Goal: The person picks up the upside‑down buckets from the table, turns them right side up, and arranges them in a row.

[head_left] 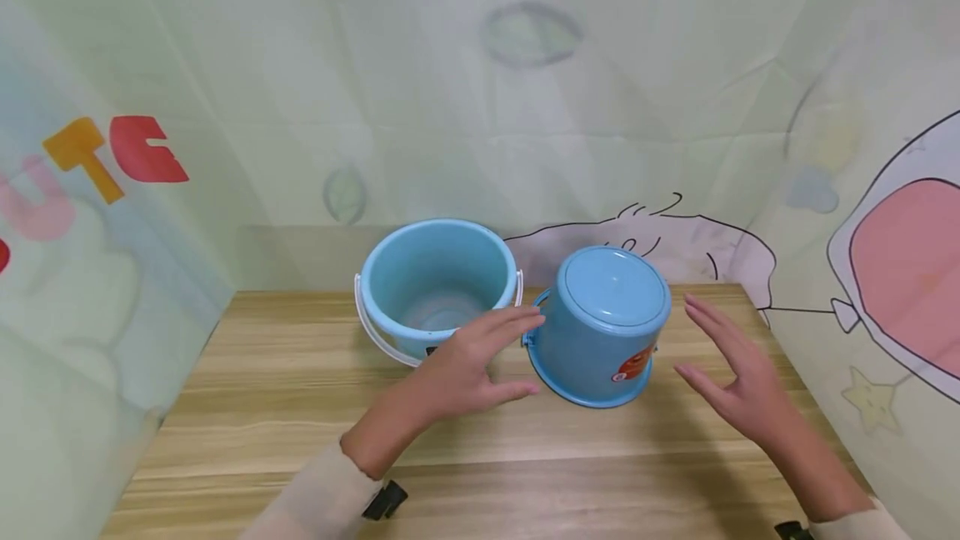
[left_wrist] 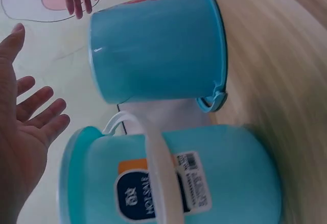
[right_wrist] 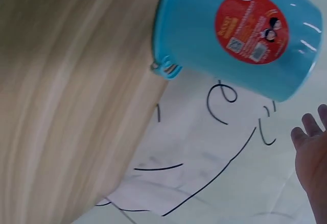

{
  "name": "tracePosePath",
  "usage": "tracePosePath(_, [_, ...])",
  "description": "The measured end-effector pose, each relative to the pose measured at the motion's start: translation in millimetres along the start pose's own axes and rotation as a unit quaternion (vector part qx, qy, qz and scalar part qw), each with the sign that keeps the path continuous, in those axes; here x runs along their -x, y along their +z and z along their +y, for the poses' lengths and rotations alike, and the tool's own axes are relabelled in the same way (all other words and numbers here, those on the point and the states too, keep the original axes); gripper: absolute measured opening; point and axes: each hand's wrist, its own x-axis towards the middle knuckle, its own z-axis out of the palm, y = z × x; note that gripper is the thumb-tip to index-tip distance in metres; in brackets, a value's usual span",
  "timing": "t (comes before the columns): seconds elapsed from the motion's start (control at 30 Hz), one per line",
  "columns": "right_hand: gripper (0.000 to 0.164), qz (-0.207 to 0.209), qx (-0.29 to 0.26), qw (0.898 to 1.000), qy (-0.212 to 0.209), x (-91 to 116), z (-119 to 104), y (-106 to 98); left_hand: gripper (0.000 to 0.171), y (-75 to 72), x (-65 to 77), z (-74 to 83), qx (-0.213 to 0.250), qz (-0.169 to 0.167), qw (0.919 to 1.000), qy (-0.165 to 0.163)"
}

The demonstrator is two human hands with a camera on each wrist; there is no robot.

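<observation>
Two light blue plastic buckets are on the table. One bucket point(head_left: 603, 332) stands upside down, base up, with a round red sticker point(right_wrist: 252, 25) on its side and a blue handle low at its rim. To its left the other bucket point(head_left: 438, 273) stands upright with its mouth up and a white handle point(left_wrist: 158, 168) hanging down its side. My left hand point(head_left: 472, 365), fingers extended and thumb apart, is held in front of the upright bucket, fingertips near the inverted one. On the other side, my right hand point(head_left: 738, 382) is spread beside the inverted bucket, a gap between them.
The wood-grain table point(head_left: 300, 440) ends at a pale printed cloth point(head_left: 420, 90) at the back, which also hangs along both sides. Both buckets stand close to the back edge. Each wrist carries a small black strap piece.
</observation>
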Motion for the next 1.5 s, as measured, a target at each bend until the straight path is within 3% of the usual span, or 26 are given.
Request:
tracePosePath(0.17, [0.077,0.009,0.010,1.000,-0.006,12.1,15.9,2.4,0.078,17.3,-3.1,-2.4,-0.029,0.022,0.9982,0.048])
tracePosePath(0.27, [0.069,0.005,0.017,1.000,-0.004,17.9,25.1,5.1,0.075,26.1,-2.6,-3.4,-0.029,0.018,0.9986,0.042])
tracePosePath(0.5, [0.073,-0.042,0.056,0.997,0.025,31.7,41.6,17.3,0.070,47.7,0.1,-10.8,-0.038,-0.025,0.9984,0.033])
tracePosePath(0.77, [0.058,-0.091,0.104,0.990,0.038,38.5,54.4,26.9,0.062,65.1,-0.5,-17.3,-0.043,-0.088,0.9950,0.023])
tracePosePath(1.0, [0.049,-0.118,0.102,0.987,-0.025,41.5,68.7,36.4,0.057,75.9,1.5,-25.3,-0.081,-0.135,0.9875,0.006])
tracePosePath(1.27, [0.047,-0.152,0.091,0.981,-0.084,37.4,76.6,45.4,0.041,85.8,6.8,-38.5,-0.127,-0.157,0.9788,0.037])
tracePosePath(1.5, [0.043,-0.141,0.080,0.973,-0.164,41.0,86.8,55.8,0.037,92.7,9.6,-47.2,-0.164,-0.183,0.9681,0.050])
